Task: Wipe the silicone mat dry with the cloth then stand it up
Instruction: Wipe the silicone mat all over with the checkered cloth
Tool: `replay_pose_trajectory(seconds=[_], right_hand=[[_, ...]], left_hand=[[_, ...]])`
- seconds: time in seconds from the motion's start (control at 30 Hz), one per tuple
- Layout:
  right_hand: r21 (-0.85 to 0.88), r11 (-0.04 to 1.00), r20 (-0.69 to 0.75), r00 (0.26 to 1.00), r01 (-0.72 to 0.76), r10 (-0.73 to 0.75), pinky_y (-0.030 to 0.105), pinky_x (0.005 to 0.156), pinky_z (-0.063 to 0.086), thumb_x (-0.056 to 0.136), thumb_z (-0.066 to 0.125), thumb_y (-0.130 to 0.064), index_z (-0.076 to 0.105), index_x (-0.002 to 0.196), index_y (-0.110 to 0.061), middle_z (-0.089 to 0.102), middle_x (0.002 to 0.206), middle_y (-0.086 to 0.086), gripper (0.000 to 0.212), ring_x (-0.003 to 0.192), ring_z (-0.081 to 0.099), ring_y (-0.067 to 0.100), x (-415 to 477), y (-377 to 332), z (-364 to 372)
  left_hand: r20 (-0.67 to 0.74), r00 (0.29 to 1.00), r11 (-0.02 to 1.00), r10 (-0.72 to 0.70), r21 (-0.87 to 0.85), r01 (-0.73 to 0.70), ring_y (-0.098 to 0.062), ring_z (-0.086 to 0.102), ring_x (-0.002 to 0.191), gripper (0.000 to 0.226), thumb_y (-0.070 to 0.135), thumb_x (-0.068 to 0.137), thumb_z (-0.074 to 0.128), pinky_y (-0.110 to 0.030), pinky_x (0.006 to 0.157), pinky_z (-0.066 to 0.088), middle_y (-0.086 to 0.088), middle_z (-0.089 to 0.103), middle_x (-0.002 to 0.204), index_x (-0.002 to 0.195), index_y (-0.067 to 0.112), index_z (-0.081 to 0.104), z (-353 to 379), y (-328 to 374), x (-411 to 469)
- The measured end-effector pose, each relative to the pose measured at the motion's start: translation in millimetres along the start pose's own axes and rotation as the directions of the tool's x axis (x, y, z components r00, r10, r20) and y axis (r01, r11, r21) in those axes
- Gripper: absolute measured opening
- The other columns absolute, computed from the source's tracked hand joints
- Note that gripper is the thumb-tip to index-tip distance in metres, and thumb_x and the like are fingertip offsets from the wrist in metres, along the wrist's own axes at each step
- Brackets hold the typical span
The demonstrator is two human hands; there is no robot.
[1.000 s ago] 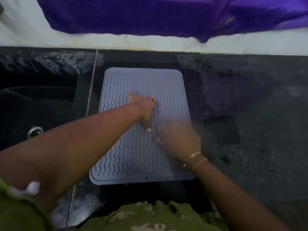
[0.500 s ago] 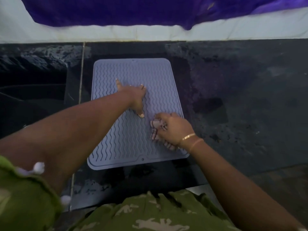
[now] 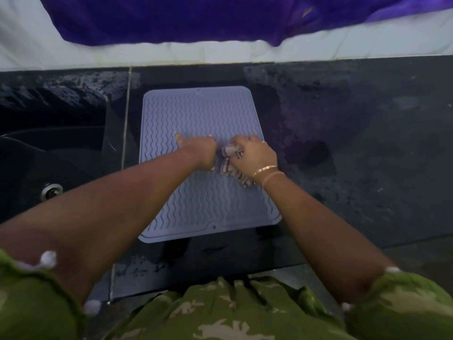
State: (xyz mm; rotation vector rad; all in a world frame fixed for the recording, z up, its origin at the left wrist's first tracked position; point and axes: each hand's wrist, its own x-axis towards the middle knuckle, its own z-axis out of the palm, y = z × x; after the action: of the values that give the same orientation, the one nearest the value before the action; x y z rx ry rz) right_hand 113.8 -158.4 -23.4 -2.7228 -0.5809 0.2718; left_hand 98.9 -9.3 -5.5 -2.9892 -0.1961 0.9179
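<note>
Item, silicone mat: grey-blue, wave-ribbed, lying flat on the dark countertop just right of the sink, long side running away from us. Item, cloth: pale, striped, bunched on the mat's right half near the middle. Item, right hand: fingers curled round the cloth and bearing it down on the ribs. Item, left hand: laid on the mat just beside the cloth, thumb stretched out, holding nothing; we judge it pins the mat in place. Step in hand, by our reading: wiping, with the standing-up not yet begun. To do it well we would run the cloth along the ribs rather than across them, so it reaches the grooves, then shift the pinning hand onto ground already wiped and take the raised rim and corners last. We would turn the wad to a fresh face once it is wet. Not made out: whether any water lies on the mat, since the light is dim. The left hand's fingers are mostly behind its own wrist. Part of the cloth is hidden under the right hand, so its size is unknown. We see no rack or stand; only the pale wall and purple fabric lie behind.
</note>
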Motion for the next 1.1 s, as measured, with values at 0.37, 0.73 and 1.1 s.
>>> replay_pose_trajectory(seconds=[0.37, 0.73, 1.1], right_hand=[[-0.078, 0.993, 0.035, 0.996, 0.086, -0.083, 0.038, 0.073, 0.050, 0.081, 0.058, -0.040, 0.047, 0.126, -0.027, 0.049, 0.115, 0.011, 0.049, 0.094, 0.058, 0.034, -122.4, -1.1, 11.5], [-0.119, 0.990, -0.031, 0.997, 0.071, -0.075, 0.037, 0.074, 0.047, 0.084, 0.055, -0.038, 0.049, 0.124, -0.022, 0.053, 0.117, 0.013, 0.043, 0.103, 0.056, 0.035, -11.0, 4.8, 2.3], [-0.026, 0.993, 0.040, 0.992, 0.118, -0.117, 0.035, 0.070, 0.049, 0.079, 0.058, -0.040, 0.048, 0.121, -0.027, 0.053, 0.108, 0.008, 0.045, 0.092, 0.059, 0.030, -95.4, 10.0, 13.1]], left_hand=[[0.032, 0.999, 0.999, 0.020, 0.030, -0.021, -0.031, 0.031, 0.139, 0.075, 0.048, 0.081, 0.069, -0.070, 0.108, 0.007, 0.002, 0.035, 0.151, 0.145, 0.027, 0.037, -6.8, -3.5, 2.5], [0.041, 0.999, 0.998, -0.015, 0.065, 0.012, -0.032, 0.038, 0.135, 0.073, 0.048, 0.076, 0.073, -0.069, 0.109, 0.008, -0.001, 0.046, 0.143, 0.139, 0.026, 0.046, -9.1, 0.9, 12.3], [0.033, 0.999, 0.997, -0.013, 0.073, 0.011, -0.032, 0.038, 0.135, 0.075, 0.051, 0.073, 0.074, -0.067, 0.109, 0.008, 0.001, 0.048, 0.142, 0.139, 0.026, 0.047, -8.8, -1.0, 11.8]])
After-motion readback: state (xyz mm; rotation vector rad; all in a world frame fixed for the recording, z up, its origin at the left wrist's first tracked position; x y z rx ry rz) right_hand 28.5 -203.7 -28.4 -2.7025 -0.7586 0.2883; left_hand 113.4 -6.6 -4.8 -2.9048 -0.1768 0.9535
